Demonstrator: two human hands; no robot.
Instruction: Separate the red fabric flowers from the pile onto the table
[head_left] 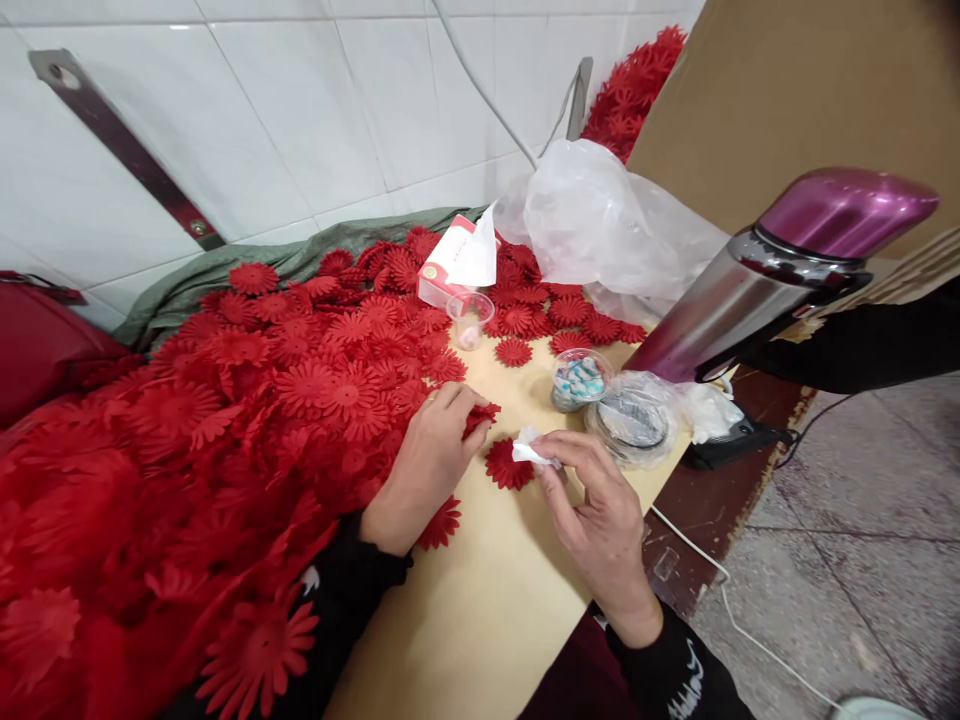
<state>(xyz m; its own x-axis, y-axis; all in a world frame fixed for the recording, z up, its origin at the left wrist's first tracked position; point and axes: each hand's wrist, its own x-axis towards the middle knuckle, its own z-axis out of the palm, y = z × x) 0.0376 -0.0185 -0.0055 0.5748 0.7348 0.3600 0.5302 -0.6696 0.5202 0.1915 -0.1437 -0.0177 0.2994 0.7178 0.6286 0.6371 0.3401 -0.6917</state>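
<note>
My left hand (439, 445) is closed at the edge of a big heap of red petal-shaped flower pieces (322, 390). Between its thumb and fingers is a red flower piece (489, 411), mostly hidden by the hand. My right hand (596, 510) pinches a small crumpled white tissue (528, 446) between thumb and fingertips. Just under the tissue, a single red flower (507, 468) lies flat on the tan tabletop (465, 600). Another red flower (442, 524) lies partly behind my left wrist.
A tissue box (442, 262) and a small clear cup (470, 325) stand by the heap. To the right are a tub with blue-white bits (580, 378), a plastic-wrapped round container (631, 420) and a tall thermos (750, 280). Behind them lies a plastic bag (600, 215).
</note>
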